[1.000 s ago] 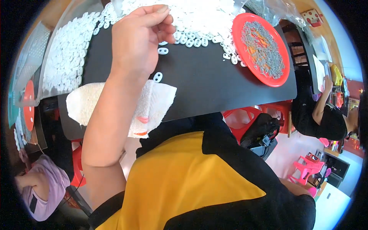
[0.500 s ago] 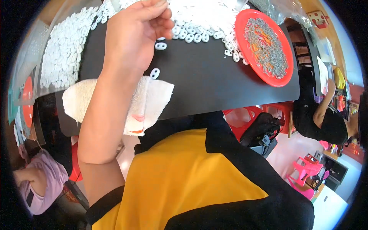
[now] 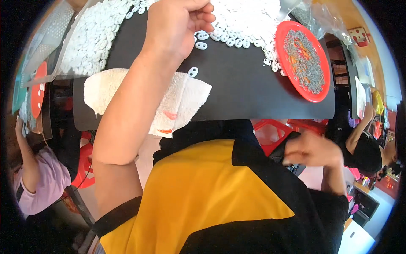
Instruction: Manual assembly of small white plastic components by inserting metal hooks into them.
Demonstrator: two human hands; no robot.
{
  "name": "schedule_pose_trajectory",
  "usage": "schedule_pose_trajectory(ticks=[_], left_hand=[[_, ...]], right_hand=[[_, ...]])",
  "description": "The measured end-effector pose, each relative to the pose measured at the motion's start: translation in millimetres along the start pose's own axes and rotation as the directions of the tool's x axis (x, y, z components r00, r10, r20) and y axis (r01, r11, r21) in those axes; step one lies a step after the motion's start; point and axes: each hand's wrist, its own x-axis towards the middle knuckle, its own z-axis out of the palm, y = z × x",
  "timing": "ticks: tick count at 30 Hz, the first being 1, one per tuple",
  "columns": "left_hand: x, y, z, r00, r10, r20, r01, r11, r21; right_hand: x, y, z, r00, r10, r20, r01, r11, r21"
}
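Note:
My left hand [image 3: 177,27] reaches over the table at the top of the view, its fingers curled and the thumb drawn in. The upper edge cuts off the thumb and index fingertips, so anything pinched there is hidden. Close to it lie small white oval plastic pieces with two holes [image 3: 201,45]; another single piece [image 3: 193,72] rests by a cloth. Under my left forearm is that folded cream towel [image 3: 192,95]. My right hand [image 3: 315,150] hovers off the table's front edge at the right, bent and smeared by motion; its contents cannot be made out.
A red plate [image 3: 287,70] of small grey screws or nails stands at the table's right. White pieces [image 3: 247,19] heap at the back; more fill a clear bin [image 3: 91,38]. One person [image 3: 42,178] sits at left, another [image 3: 366,144] at right. A red stool [image 3: 266,135] stands beyond the table edge.
My right hand has come into view at the right, moving fast. My left hand stays raised and curled. The whole view has shifted, with the table things now farther right.

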Motion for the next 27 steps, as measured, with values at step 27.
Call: schedule_pose_trajectory(ticks=[27], left_hand=[[15,-3,-1,0.992,0.004,-0.124,-0.001,1.0,0.025]], right_hand=[[143,-18,-42,0.443,-0.625,-0.642,0.088,0.744,-0.663]])
